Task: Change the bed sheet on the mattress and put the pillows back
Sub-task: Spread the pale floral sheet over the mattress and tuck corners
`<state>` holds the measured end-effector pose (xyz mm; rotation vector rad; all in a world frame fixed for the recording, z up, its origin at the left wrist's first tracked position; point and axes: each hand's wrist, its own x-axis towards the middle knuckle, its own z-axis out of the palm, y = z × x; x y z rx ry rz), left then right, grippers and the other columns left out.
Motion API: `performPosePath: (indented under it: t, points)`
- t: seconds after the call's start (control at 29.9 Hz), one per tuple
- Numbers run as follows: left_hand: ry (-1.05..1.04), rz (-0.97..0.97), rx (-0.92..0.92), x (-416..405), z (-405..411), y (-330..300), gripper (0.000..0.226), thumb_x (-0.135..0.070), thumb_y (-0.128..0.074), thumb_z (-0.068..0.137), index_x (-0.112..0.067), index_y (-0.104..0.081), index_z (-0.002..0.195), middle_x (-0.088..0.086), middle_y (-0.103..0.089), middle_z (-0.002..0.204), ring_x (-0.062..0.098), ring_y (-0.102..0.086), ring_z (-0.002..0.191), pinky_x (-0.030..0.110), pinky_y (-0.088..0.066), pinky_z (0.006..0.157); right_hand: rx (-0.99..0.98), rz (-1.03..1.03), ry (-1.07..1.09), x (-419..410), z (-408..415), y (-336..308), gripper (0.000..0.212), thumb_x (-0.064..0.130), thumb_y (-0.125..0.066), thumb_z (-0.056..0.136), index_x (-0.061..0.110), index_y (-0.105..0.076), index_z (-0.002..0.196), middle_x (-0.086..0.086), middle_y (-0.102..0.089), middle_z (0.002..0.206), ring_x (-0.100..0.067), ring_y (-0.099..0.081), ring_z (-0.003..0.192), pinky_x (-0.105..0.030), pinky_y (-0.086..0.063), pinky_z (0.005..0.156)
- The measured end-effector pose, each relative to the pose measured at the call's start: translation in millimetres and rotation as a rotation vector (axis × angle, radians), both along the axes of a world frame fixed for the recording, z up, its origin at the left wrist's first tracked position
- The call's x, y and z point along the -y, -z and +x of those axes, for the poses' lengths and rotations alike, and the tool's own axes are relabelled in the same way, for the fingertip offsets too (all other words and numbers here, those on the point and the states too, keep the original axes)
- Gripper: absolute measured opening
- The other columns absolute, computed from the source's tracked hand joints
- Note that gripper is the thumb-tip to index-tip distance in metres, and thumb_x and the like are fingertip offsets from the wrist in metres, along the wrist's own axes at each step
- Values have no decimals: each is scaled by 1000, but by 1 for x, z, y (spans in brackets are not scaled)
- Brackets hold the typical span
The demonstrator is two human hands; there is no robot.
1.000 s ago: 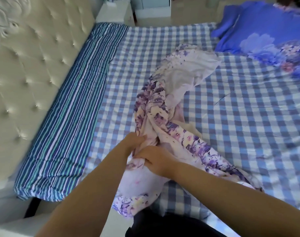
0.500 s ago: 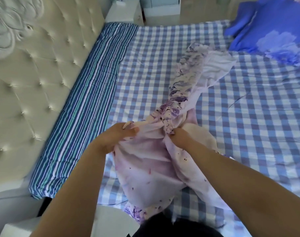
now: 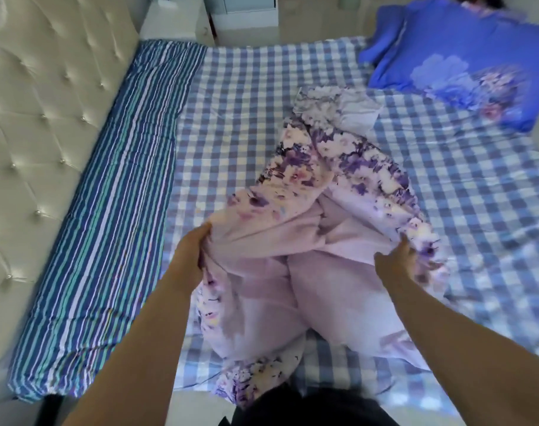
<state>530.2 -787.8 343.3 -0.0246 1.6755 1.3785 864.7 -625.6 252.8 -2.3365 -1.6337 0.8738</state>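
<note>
A lilac sheet with purple flowers (image 3: 317,229) lies bunched in the middle of the bed, on a blue-and-white checked cover (image 3: 240,118). My left hand (image 3: 189,256) grips its left edge, fingers curled into the cloth. My right hand (image 3: 395,262) grips the right edge, and the cloth is stretched wide between the two hands. The near part of the sheet hangs down toward me. A blue pillow with a flower print (image 3: 458,56) lies at the far right corner of the bed.
A blue-striped mattress strip (image 3: 102,216) runs along the left, against a cream tufted headboard (image 3: 37,127). A white nightstand (image 3: 176,23) stands at the far end. My dark clothing (image 3: 308,407) shows at the bottom edge.
My hands have moved apart, from close together at one gathered spot to the sheet's two sides. The bunched sheet has spread open between them.
</note>
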Motion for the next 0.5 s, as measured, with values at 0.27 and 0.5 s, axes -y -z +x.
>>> performPosePath:
  t: [0.27,0.5]
  points:
    - [842,-147,44,19,23,-35,60,-66,-56,71,-16,-76,97,10,-73,103,25,-67,98,37,-51,88,-44,170,-891,35,-153,-29,48,13,-53,89,28,-42,134,-4,-13,153,-34,-56,113,-38,-50,73]
    - [908,-246,199,61,-11,-7,83,-84,-60,55,-11,-73,94,10,-70,106,23,-65,101,32,-47,92,-263,131,-915,48,-181,-35,19,16,-38,98,14,-54,109,-8,-59,109,-28,-58,94,-32,-40,71]
